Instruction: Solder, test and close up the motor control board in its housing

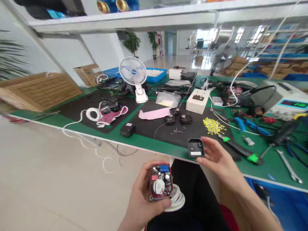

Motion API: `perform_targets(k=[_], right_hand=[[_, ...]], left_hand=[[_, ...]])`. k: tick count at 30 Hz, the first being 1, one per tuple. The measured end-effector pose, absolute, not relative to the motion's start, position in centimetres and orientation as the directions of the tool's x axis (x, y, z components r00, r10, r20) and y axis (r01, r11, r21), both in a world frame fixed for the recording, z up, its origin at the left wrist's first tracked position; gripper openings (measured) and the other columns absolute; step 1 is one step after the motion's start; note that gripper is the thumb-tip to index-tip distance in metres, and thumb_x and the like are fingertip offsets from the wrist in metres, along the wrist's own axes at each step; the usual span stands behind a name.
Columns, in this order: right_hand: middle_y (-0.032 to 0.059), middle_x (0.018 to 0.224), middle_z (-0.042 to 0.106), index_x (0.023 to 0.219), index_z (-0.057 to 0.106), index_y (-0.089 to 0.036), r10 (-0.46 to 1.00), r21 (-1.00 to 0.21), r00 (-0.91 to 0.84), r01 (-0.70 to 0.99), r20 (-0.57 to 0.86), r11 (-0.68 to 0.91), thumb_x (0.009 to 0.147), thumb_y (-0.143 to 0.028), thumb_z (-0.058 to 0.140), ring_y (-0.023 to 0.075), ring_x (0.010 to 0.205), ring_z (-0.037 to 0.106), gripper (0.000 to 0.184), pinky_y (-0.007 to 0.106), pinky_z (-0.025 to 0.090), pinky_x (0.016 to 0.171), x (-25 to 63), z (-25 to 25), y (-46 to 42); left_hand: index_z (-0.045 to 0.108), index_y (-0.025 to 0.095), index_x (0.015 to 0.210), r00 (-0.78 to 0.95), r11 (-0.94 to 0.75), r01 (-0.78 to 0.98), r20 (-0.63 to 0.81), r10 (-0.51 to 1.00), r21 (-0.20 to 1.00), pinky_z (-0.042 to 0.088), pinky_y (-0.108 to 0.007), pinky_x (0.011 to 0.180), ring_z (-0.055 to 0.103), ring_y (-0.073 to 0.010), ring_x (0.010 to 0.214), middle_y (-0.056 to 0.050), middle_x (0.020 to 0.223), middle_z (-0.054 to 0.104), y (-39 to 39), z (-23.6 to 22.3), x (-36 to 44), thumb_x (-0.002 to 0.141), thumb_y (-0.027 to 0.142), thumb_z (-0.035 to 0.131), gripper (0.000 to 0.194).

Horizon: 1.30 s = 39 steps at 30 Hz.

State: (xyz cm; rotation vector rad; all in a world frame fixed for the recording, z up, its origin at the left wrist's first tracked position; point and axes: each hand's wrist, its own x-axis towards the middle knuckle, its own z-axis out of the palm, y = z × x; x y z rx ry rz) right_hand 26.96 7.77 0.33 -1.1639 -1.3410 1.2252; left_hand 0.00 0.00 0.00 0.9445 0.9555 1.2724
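My left hand (pixel 149 189) is wrapped round an open electronics housing (pixel 160 181), held over my lap. Its inside faces up and shows a circuit board with a blue block, a red part and a round white part, inside a reddish rim. A coil of white cable (pixel 177 199) hangs just behind it. My right hand (pixel 214 154) pinches a black housing cover (pixel 195 148) by its right side at the table's front edge. The hollow inside of the cover is turned toward me, with a white label in it. The two pieces are apart.
Yellow-tipped parts (pixel 213 125), a black-and-green tool (pixel 240 150) and a wrench (pixel 289 166) lie to the right. Small screws (pixel 176 131) are scattered on the black mat. A black case (pixel 127 129), a white fan (pixel 136 75) and a white box (pixel 198 101) stand farther off.
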Motion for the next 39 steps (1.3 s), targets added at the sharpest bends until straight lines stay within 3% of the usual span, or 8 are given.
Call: perform_targets(k=[5,7,12,16,22,28,35,39], right_hand=[[0.0070,0.104,0.071,0.134,0.056,-0.020,0.977,-0.985,-0.214,0.165,0.011,0.047,0.072,-0.045,0.095,0.0211,0.081,0.069,0.077,0.036,0.061,0.077,18.9,-1.1,12.4],[0.0029,0.090,0.069,0.133,0.059,-0.017,0.975,-0.969,-0.221,0.240,0.011,0.065,0.071,-0.035,0.097,0.0192,0.072,0.066,0.075,0.038,0.060,0.078,14.9,-1.6,14.8],[0.0070,0.113,0.068,0.136,0.060,-0.015,0.973,-0.959,-0.230,0.269,0.026,0.089,0.096,-0.030,0.080,0.0192,0.089,0.069,0.047,0.041,0.061,0.089,7.5,-1.8,19.0],[0.0107,0.123,0.068,0.136,0.060,-0.014,0.964,-0.978,-0.263,0.183,0.047,0.097,0.094,-0.026,0.080,0.0193,0.092,0.071,0.048,0.038,0.061,0.089,8.9,-0.7,16.4],[0.0054,0.095,0.074,0.116,0.074,-0.018,0.907,-0.997,-0.421,0.064,0.017,0.048,0.099,-0.049,0.073,0.0171,0.083,0.070,0.035,0.025,0.058,0.071,16.9,4.0,6.9],[0.0020,0.102,0.072,0.108,0.080,-0.026,0.875,-0.974,-0.481,0.166,0.054,0.151,0.103,-0.039,0.072,0.0151,0.094,0.068,0.016,0.024,0.052,0.083,20.2,6.4,2.9],[-0.0007,0.100,0.070,0.104,0.079,-0.027,0.881,-0.950,-0.445,0.169,0.163,0.261,0.103,-0.028,0.073,0.0122,0.093,0.066,0.007,0.021,0.050,0.083,21.7,7.2,1.9],[-0.0016,0.097,0.070,0.098,0.077,-0.024,0.896,-0.962,-0.438,0.206,0.072,0.177,0.104,-0.030,0.071,0.0116,0.089,0.065,0.010,0.021,0.048,0.081,22.5,7.3,1.8]], left_hand=[[0.062,0.027,0.130,-0.001,0.040,-0.377,-0.043,0.999,0.925,0.061,-0.031,0.082,0.069,-0.0228,0.097,-0.012,0.133,0.065,-2.1,0.3,-0.4,0.056,0.044,0.104,0.086],[0.062,0.027,0.129,-0.019,0.035,-0.375,-0.045,0.999,0.927,0.060,-0.032,0.082,0.069,-0.0246,0.099,-0.013,0.137,0.064,-2.6,0.4,-0.6,0.055,0.046,0.104,0.087],[0.061,0.026,0.129,-0.079,0.001,-0.355,-0.032,0.996,0.935,0.060,-0.032,0.081,0.070,-0.0264,0.100,-0.013,0.134,0.066,-3.4,0.6,-1.7,0.055,0.044,0.104,0.087],[0.061,0.027,0.130,-0.098,-0.009,-0.348,-0.027,0.995,0.938,0.061,-0.032,0.082,0.071,-0.0252,0.100,-0.012,0.134,0.066,-3.4,0.6,-2.9,0.057,0.039,0.103,0.085],[0.060,0.032,0.131,-0.046,-0.178,-0.214,0.172,0.984,0.961,0.060,-0.034,0.094,0.067,-0.0286,0.118,-0.010,0.139,0.061,-2.7,0.2,-3.0,0.064,0.031,0.101,0.079],[0.056,0.033,0.135,0.094,-0.365,-0.017,0.365,0.926,0.931,0.051,-0.036,0.109,0.056,-0.0277,0.131,-0.008,0.133,0.055,-2.5,0.3,-1.5,0.066,0.023,0.100,0.083],[0.053,0.033,0.139,0.208,-0.422,0.014,0.410,0.888,0.907,0.050,-0.037,0.108,0.053,-0.0277,0.132,-0.008,0.134,0.052,-2.4,0.9,-0.4,0.069,0.016,0.097,0.085],[0.053,0.033,0.139,0.256,-0.404,0.047,0.380,0.889,0.914,0.051,-0.037,0.108,0.055,-0.0280,0.131,-0.009,0.135,0.051,-2.4,0.9,0.0,0.070,0.012,0.095,0.085]])
